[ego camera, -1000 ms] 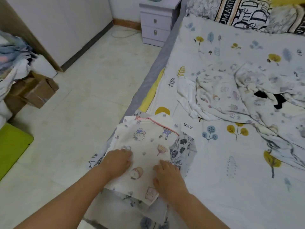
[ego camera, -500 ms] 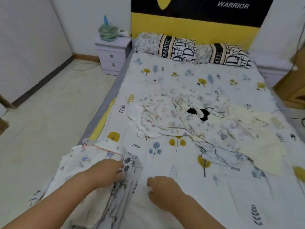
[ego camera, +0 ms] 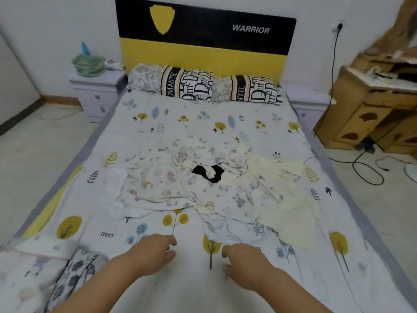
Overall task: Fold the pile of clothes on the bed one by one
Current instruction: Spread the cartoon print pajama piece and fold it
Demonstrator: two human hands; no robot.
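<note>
Hands (ego camera: pixel 149 256) left folded stack (ego camera: pixel 40 265).

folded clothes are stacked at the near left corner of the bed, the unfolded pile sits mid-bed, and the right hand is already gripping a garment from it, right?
Not quite. The head view shows the right hand holding nothing, fingers loosely curled just short of the pile. The left hand is empty too. The folded clothes do sit at the near left corner, and the pile is mid-bed.
</note>
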